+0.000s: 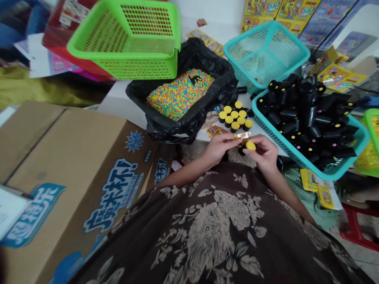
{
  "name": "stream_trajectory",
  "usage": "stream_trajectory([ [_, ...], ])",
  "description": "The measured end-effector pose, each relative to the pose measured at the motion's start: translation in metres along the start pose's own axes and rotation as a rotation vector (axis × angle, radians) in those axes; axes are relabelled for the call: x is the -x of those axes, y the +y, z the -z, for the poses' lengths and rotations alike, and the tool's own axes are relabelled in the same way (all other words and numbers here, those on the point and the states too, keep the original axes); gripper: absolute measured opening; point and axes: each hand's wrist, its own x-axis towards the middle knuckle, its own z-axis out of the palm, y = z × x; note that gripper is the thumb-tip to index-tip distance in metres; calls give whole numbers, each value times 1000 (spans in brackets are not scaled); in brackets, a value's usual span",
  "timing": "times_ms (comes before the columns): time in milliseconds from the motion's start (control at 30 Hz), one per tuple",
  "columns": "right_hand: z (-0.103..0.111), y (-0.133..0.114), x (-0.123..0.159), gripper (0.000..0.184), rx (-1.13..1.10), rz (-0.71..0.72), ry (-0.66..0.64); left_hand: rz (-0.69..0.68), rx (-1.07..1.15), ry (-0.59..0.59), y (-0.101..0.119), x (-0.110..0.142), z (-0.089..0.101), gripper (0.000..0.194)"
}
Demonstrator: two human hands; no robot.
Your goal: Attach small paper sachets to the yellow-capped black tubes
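Observation:
Both my hands meet above my lap, near the table's front edge. Between the fingers of my left hand (217, 149) is a small shiny printed label (243, 136). My right hand (265, 152) grips a small black container with a yellow lid (250, 146), its body mostly hidden by fingers. The label lies against or very close to the container; I cannot tell whether it is stuck on. Just beyond my hands, several black containers with yellow lids (234, 115) stand upright in a cluster. Flat printed labels (215, 130) lie beside them on the table.
A bag-lined tub (137, 92) of colourful candy balls (180, 94) sits left of centre. A turquoise basket (296, 157) of black containers (308, 106) stands right. Behind are a green basket (142, 67) and another turquoise basket (237, 65). A large cardboard box (74, 165) fills the left.

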Motion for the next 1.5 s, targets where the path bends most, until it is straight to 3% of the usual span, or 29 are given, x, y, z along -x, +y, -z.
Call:
stream_trajectory([
  [133, 5, 0, -1, 37, 52, -9, -36, -172, -99, 79, 6, 2, 1, 56],
  [233, 10, -4, -4, 30, 23, 28, -5, -291, -185, 63, 8, 0, 6, 57],
  [400, 13, -11, -13, 28, -94, 37, -12, -451, -354, -89, 9, -2, 19, 46],
  [600, 5, -19, -23, 31, -187, -160, -145, -526, -481, -206, 15, -2, 27, 34],
  [733, 4, -17, -22, 34, -212, -276, -123, -500, -438, -208, 17, -1, 25, 35],
  [900, 3, -11, -21, 32, -167, -245, 22, -387, -372, -190, 13, 0, 21, 37],
  [1500, 0, -12, -20, 36, -180, -406, -36, -65, -102, -232, 13, 4, 13, 46],
])
